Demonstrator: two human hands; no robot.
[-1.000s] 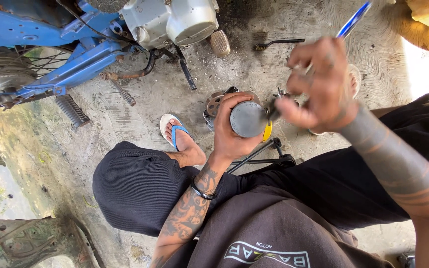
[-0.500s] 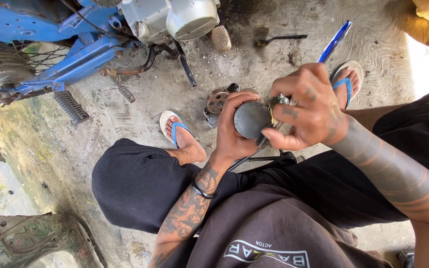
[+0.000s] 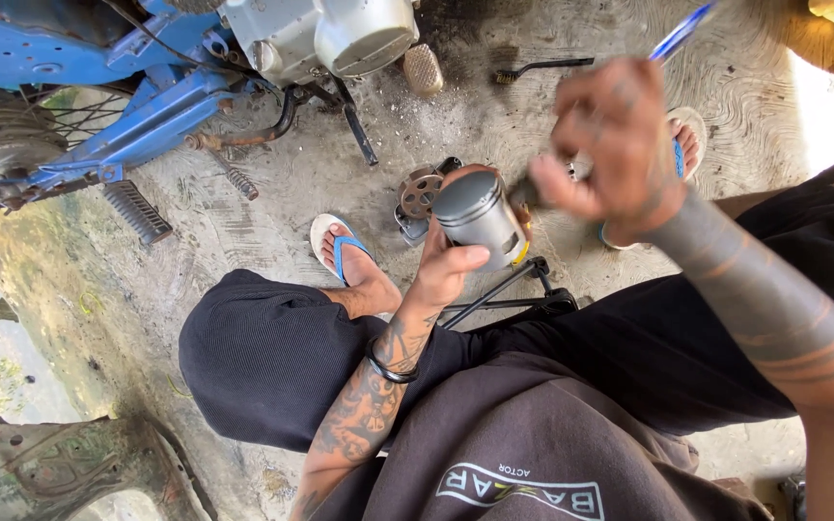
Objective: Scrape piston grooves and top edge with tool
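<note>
My left hand holds a silver metal piston upright in front of me, fingers wrapped round its lower side. My right hand, blurred by motion, is just right of and above the piston. It grips a thin tool whose blue handle sticks up to the upper right, while its dark lower end reaches toward the piston's right edge. Whether the tip touches the piston is hidden by blur. I am squatting, with my knees below the hands.
A blue motorbike frame and its grey engine stand at the top left. On the concrete floor lie a round metal part, a wire brush and a black metal rod frame. My feet wear blue-strapped sandals.
My right hand came down against the piston, then lifted up and to the right with the blue-handled tool. My left hand tilted the piston so its side shows.
</note>
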